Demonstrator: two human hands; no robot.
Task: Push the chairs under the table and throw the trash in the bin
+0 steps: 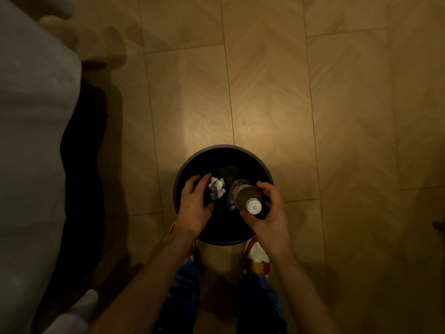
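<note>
Your right hand curls around the capped bottle over the black bin. Your left hand, fingers loosely spread, touches the crumpled paper above it.

A dim home room: herringbone wood floor, white upholstered furniture, small round black bin.
</note>
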